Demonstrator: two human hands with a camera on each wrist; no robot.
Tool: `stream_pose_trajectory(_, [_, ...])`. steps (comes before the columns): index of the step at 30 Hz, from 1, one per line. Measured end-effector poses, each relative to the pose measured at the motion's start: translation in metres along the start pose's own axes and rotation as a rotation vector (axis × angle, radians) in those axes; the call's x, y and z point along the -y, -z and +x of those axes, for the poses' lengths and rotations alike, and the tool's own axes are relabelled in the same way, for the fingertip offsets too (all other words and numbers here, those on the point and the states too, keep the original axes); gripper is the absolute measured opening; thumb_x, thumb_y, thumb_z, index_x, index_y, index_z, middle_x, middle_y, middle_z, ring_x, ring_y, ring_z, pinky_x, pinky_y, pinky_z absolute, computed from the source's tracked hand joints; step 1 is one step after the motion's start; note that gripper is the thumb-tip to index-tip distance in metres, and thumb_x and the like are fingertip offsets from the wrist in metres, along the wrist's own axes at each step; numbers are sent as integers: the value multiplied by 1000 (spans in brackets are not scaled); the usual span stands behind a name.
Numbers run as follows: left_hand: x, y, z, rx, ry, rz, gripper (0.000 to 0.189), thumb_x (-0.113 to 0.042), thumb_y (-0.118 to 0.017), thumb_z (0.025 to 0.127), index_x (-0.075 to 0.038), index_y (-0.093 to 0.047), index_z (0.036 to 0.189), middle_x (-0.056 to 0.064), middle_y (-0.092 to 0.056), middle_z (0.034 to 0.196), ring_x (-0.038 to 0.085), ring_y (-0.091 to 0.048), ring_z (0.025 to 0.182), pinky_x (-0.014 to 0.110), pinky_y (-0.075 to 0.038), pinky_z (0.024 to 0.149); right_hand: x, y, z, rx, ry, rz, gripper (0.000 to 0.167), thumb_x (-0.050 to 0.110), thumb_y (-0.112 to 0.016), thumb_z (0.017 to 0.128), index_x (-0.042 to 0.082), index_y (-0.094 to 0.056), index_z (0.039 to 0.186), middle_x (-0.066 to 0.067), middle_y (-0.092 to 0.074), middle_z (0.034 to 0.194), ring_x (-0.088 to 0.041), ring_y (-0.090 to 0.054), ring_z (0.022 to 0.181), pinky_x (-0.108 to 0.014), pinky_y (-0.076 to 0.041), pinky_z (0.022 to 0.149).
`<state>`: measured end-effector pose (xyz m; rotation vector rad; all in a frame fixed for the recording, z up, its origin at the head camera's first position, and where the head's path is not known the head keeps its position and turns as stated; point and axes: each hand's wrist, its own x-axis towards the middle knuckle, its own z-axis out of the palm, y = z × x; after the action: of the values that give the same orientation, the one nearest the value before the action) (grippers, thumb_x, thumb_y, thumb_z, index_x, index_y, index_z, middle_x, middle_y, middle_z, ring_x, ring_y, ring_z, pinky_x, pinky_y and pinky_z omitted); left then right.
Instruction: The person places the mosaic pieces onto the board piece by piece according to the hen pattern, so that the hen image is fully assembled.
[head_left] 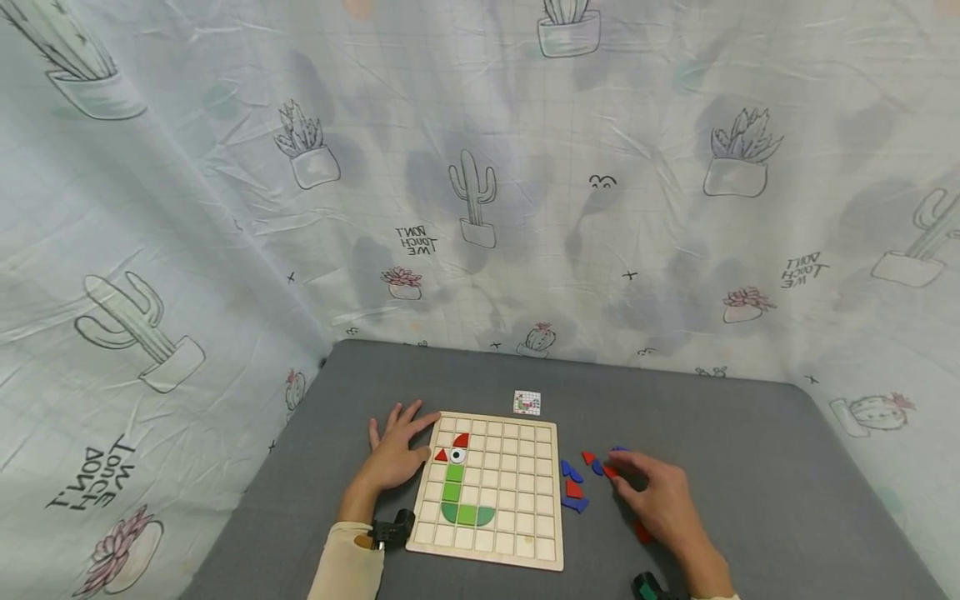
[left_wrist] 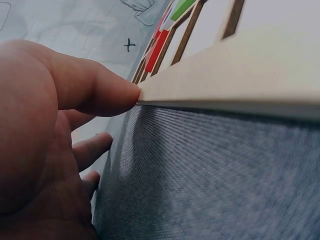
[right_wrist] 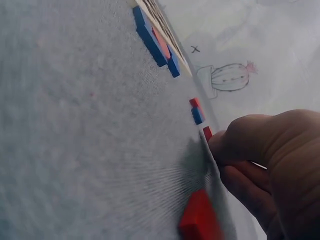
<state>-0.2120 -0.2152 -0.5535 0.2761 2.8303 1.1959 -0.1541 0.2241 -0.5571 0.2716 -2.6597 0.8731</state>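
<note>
A wooden grid board [head_left: 517,500] lies on the table. In its left columns sit a red triangle [head_left: 441,455], a red rounded piece [head_left: 461,440], a white eye piece [head_left: 457,455], light green squares [head_left: 452,492] and darker green rounded pieces [head_left: 486,517]. My left hand [head_left: 393,454] rests at the board's left side with fingers spread, the thumb against its edge and the index fingertip at the upper left corner. To the right, my right hand [head_left: 660,496] reaches over the loose pieces, thumb and index finger apart around a small red piece [right_wrist: 207,133].
Blue pieces [head_left: 575,504] and a red piece [head_left: 573,489] lie along the board's right edge. Another red piece [head_left: 642,532] is partly under the right hand. A small pattern card [head_left: 527,402] lies beyond the board. Printed curtains [head_left: 525,208] hang behind the grey table [head_left: 420,367].
</note>
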Motion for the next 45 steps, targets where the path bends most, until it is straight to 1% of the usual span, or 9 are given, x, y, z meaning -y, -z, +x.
stream_pose_trajectory(6, [-1,0,0,3,-1,-10,61,-4,-66,97,-17,-63,157,21,-31,179,53,-6,169,77,21,125,15,7,-2,-3,-26,68,36,5,-93,84,14,-84,118,7,-85,106,-16,-81,96,-40,-67,84])
stream_pose_trajectory(12, [0,-1,1,9,8,-4,62,-5,-66,97,-18,-63,157,20,-31,179,52,-5,169,76,21,125,40,5,0,-1,55,192,34,2,-94,83,12,-85,114,6,-85,104,-13,-81,92,-41,-69,81])
stream_pose_trajectory(16, [1,-1,2,10,7,-4,62,-4,-66,96,-19,-63,157,20,-31,179,52,-5,169,76,21,125,54,-7,1,25,95,266,34,0,-93,83,9,-84,115,2,-85,105,-13,-81,93,-40,-69,82])
stream_pose_trajectory(21, [1,-1,1,14,4,-9,62,-5,-65,97,-19,-63,158,20,-30,179,52,-4,169,76,22,125,70,-25,3,53,126,338,33,-3,-92,82,8,-84,113,1,-85,104,-15,-81,90,-37,-68,77])
stream_pose_trajectory(24, [0,-1,1,13,-1,-15,62,-5,-65,97,-18,-63,157,21,-30,179,52,-4,169,76,22,125,79,-35,5,64,149,350,32,-2,-92,83,8,-84,112,2,-85,104,-17,-82,90,-36,-68,77])
stream_pose_trajectory(31, [-1,0,0,11,1,-10,62,-4,-64,97,-18,-62,158,21,-30,179,52,-5,169,76,21,125,100,-57,10,125,197,391,27,0,-90,85,8,-85,111,0,-85,105,-13,-80,91,-36,-68,79])
stream_pose_trajectory(35, [-1,0,0,12,4,-7,63,-4,-64,97,-18,-62,158,20,-30,179,51,-5,169,76,21,125,112,-69,11,185,190,452,25,0,-88,87,6,-84,112,-4,-85,107,-13,-80,93,-37,-69,83])
stream_pose_trajectory(40, [-1,0,0,10,3,-3,62,-4,-64,97,-18,-62,158,21,-30,179,52,-6,169,77,21,125,124,-83,13,255,160,486,26,3,-89,88,7,-85,113,0,-85,107,-11,-80,95,-35,-68,88])
stream_pose_trajectory(45, [0,-1,1,4,1,9,61,-5,-65,97,-18,-63,157,21,-31,179,53,-7,169,77,20,125,133,-96,14,286,157,533,25,3,-90,88,5,-84,112,-4,-85,105,-15,-82,95,-31,-67,88])
